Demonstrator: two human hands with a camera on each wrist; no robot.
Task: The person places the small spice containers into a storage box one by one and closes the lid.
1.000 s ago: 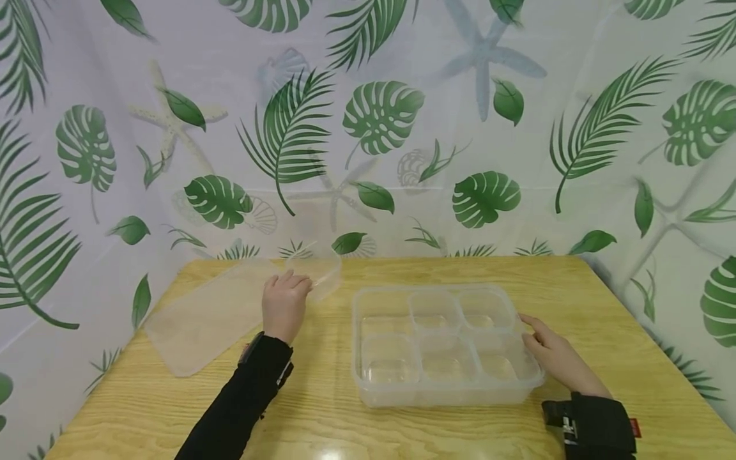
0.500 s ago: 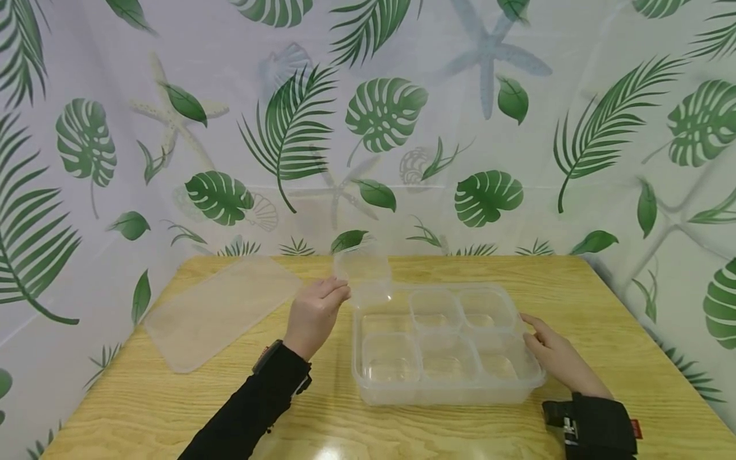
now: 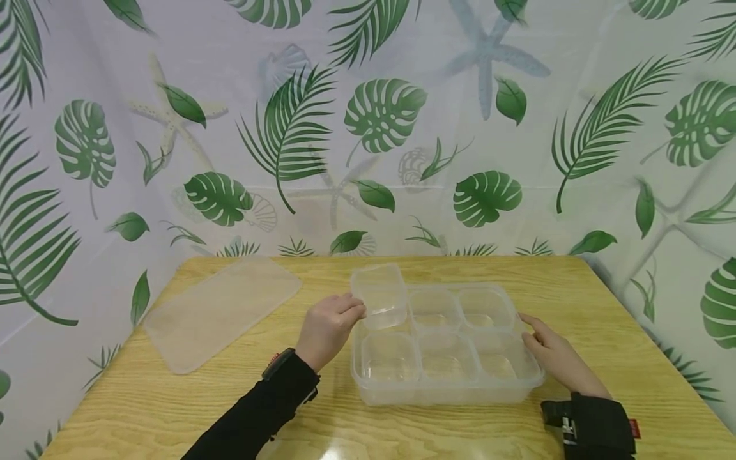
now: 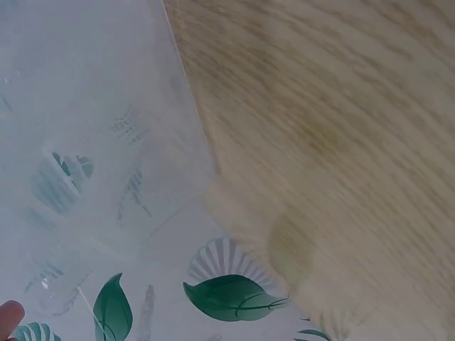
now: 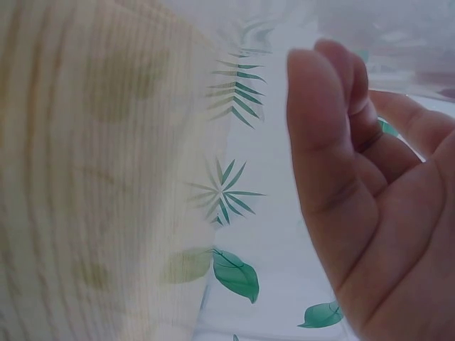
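My left hand (image 3: 330, 326) pinches the near left edge of a small clear plastic container (image 3: 379, 294), tilted over the back left corner of a large clear plastic box (image 3: 448, 395). Several similar small containers sit inside that box in two rows; under the held one, the back left place has none. At the box's right side, my right hand (image 3: 554, 351) rests its thumb and fingertips against the rim. Seen from the right wrist, the right hand (image 5: 370, 192) has its fingers loosely bent. Only a fingertip (image 4: 8, 318) of the left hand shows in the left wrist view.
A flat translucent rectangular lid (image 3: 221, 316) lies slantwise on the left of the wooden table (image 3: 310, 415). Behind the table's far edge hangs a white cloth (image 3: 425, 217) printed with green leaves; it also runs along both sides.
From the back left of the table, beside the lid, my left hand has brought the small container rightward to the box and lowered it at the corner. The right hand has stayed put.
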